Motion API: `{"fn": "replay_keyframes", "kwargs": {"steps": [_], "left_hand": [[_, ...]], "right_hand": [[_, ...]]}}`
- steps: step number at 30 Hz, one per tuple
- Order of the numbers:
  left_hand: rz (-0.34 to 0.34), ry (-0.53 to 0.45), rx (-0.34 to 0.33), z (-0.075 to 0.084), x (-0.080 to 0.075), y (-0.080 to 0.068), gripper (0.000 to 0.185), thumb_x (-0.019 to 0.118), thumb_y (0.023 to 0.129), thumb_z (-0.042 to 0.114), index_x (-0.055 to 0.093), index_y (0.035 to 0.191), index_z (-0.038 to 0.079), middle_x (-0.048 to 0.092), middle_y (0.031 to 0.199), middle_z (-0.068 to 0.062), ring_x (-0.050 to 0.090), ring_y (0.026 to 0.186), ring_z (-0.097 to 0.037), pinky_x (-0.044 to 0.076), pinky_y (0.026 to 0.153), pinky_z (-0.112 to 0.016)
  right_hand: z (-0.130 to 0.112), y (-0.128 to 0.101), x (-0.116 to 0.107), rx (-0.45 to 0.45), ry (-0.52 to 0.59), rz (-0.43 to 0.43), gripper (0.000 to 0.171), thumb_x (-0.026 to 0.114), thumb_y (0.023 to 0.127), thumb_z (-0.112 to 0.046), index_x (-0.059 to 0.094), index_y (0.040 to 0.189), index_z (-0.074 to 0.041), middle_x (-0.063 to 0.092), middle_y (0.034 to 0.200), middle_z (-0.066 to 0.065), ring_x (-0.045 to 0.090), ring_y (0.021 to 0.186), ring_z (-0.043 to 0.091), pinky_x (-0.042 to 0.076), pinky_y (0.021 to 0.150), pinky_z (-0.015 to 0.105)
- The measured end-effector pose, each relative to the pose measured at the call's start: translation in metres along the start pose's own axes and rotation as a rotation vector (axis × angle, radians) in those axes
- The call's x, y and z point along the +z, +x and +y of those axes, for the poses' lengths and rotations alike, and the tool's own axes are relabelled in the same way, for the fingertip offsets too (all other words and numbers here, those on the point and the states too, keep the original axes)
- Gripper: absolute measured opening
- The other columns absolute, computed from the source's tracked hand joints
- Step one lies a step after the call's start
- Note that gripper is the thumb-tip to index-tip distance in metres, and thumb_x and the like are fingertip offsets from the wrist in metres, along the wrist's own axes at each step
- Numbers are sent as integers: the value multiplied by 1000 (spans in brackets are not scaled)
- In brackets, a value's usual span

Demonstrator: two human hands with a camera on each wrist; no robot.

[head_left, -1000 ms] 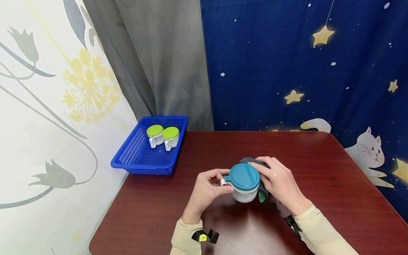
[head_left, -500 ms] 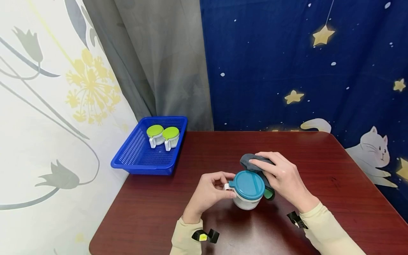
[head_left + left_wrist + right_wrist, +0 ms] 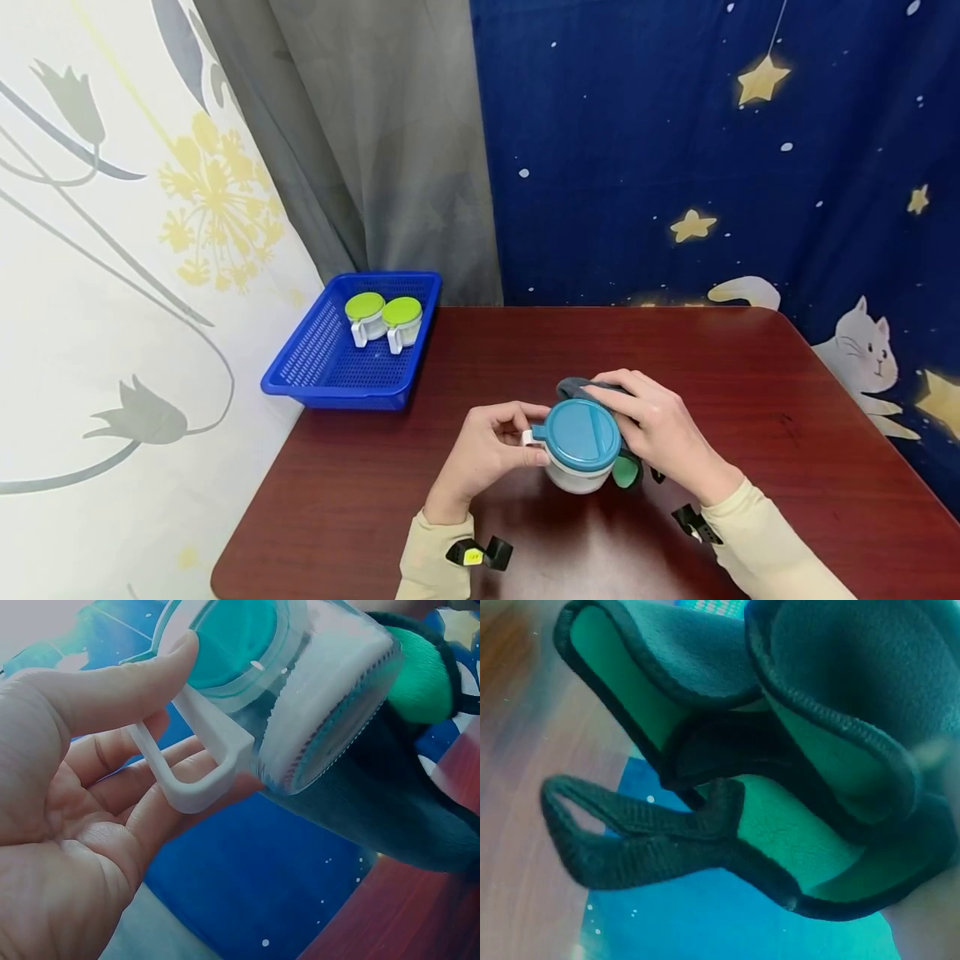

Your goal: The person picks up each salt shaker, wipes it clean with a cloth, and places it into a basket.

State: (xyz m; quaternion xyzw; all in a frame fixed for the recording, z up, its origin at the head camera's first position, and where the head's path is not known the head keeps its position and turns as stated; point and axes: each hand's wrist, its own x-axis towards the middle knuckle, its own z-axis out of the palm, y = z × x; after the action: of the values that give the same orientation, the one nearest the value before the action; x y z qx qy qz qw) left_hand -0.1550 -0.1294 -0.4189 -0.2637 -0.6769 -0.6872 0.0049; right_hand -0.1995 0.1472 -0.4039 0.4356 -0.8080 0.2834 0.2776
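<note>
A clear jar (image 3: 576,481) with a blue-teal lid (image 3: 577,437) and white contents is held above the table. My left hand (image 3: 483,454) pinches its white handle (image 3: 214,724), thumb on top and fingers beneath. In the left wrist view the jar is tilted, its ribbed bottom edge showing. My right hand (image 3: 663,429) holds a dark grey cleaning cloth (image 3: 573,387) against the jar's far right side. That cloth is green inside, with black edging and a black loop (image 3: 652,859). Most right-hand fingertips are hidden by cloth.
A blue perforated basket (image 3: 330,392) stands at the table's far left. Inside are two jars with lime-green lids (image 3: 365,306) and white handles. The dark red table (image 3: 765,450) meets a grey curtain (image 3: 420,150) and a starry blue curtain (image 3: 600,150) at the back.
The jar has shifted slightly towards me since the first frame, still held by its handle. My right hand raised the cloth to the far side, then lowered it back along the jar.
</note>
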Motion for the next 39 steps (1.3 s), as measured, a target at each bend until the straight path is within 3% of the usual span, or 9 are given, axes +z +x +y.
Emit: {"fn": "replay_keyframes", "kwargs": {"steps": [2,5,9,13,16,23,32,39], "left_hand": [[4,-12,8,0,-2,0,26,87,77,4,61,77,5,70,121,-11,71,96,-31,60,77,-39],[26,-22,19,1,-5,0,26,87,77,3,60,76,4,70,121,-12,71,97,-32,59,78,-40],[74,-35,22,2,-8,0,27,86,77,2,60,77,3,69,121,-13,72,94,-33,59,77,-42],[132,-39,5,1,-11,-1,27,86,77,3,60,78,2,69,122,-13,72,93,-33,59,77,-44],[186,-8,-7,0,-11,0,28,87,76,5,60,78,2,70,121,-11,72,94,-32,59,78,-42],[333,124,-11,4,-9,1,28,90,75,15,63,79,7,71,119,-4,73,94,-24,60,77,-37],[432,251,37,13,-4,4,29,91,74,15,63,78,10,71,118,2,73,85,-17,60,72,-35],[481,294,74,13,2,3,30,92,70,6,63,75,9,72,116,-1,72,92,-14,60,74,-34]], "right_hand": [[1,-2,3,-4,-2,-5,38,45,107,-39,69,130,-22,63,125,-3,60,109,13,52,87,29],[1,-4,7,3,-2,-5,40,43,107,-41,69,129,-22,63,123,-4,60,107,12,51,87,24],[2,-7,8,19,-6,4,30,62,100,-25,69,128,-19,62,121,-4,60,104,11,52,84,27],[2,-9,9,27,-18,18,44,72,85,-4,70,127,-16,63,119,-3,61,102,11,53,81,30],[2,-10,9,27,-26,37,46,74,81,0,71,125,-14,64,119,-3,61,101,12,53,81,31],[0,-10,7,4,-33,82,45,72,80,2,73,121,-15,64,118,-2,60,99,12,50,78,27],[-7,-5,3,9,-22,106,41,64,85,1,74,120,-19,64,121,4,58,102,17,48,82,26],[-5,1,-6,83,-92,116,46,63,86,4,74,123,-22,63,122,7,57,106,22,53,82,40]]}}
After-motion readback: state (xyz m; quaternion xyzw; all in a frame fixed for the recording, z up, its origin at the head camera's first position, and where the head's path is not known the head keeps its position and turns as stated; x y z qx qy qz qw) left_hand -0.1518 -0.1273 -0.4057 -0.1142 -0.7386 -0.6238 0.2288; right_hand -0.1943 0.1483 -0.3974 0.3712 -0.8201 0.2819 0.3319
